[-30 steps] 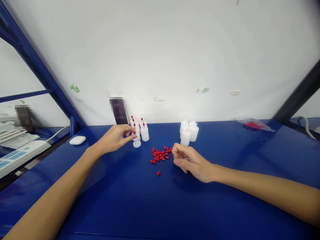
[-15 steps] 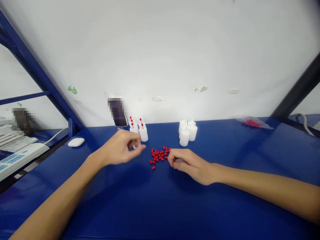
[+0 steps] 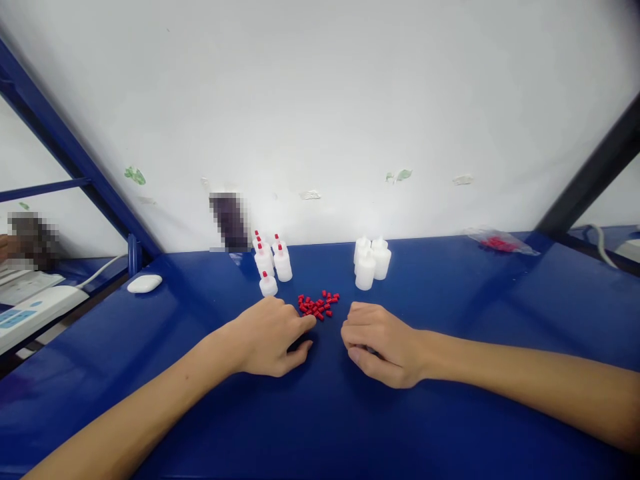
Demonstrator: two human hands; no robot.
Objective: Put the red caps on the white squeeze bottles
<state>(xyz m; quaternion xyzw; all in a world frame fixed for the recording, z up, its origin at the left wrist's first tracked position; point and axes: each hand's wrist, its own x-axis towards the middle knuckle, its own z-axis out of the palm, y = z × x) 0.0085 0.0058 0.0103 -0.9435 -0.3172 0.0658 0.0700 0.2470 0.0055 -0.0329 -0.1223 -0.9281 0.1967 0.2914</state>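
My left hand (image 3: pixel 275 337) rests low over the blue table at the near left edge of a loose pile of small red caps (image 3: pixel 319 307). Its thumb and index finger are apart, with nothing seen between them. Right of the pile, my right hand (image 3: pixel 383 343) is closed, fingers curled in toward the thumb; whatever may be inside is hidden. Beyond my left hand several white bottles with red tips stand in a group, the nearest being a white bottle (image 3: pixel 269 287). Several white bottles (image 3: pixel 365 272) without red tips stand upright behind my right hand.
A clear plastic bag (image 3: pixel 503 242) with red caps lies at the back right by the wall. On the left are a white rounded object (image 3: pixel 145 284) and a white power strip (image 3: pixel 43 310). A blurred-out phone (image 3: pixel 231 223) leans on the wall. Blue frame posts (image 3: pixel 65 133) flank the table.
My left hand has drawn away from the nearest red-tipped bottle and come down toward me, beside the red caps. That bottle now stands free. My right hand has shifted only slightly, staying closed.
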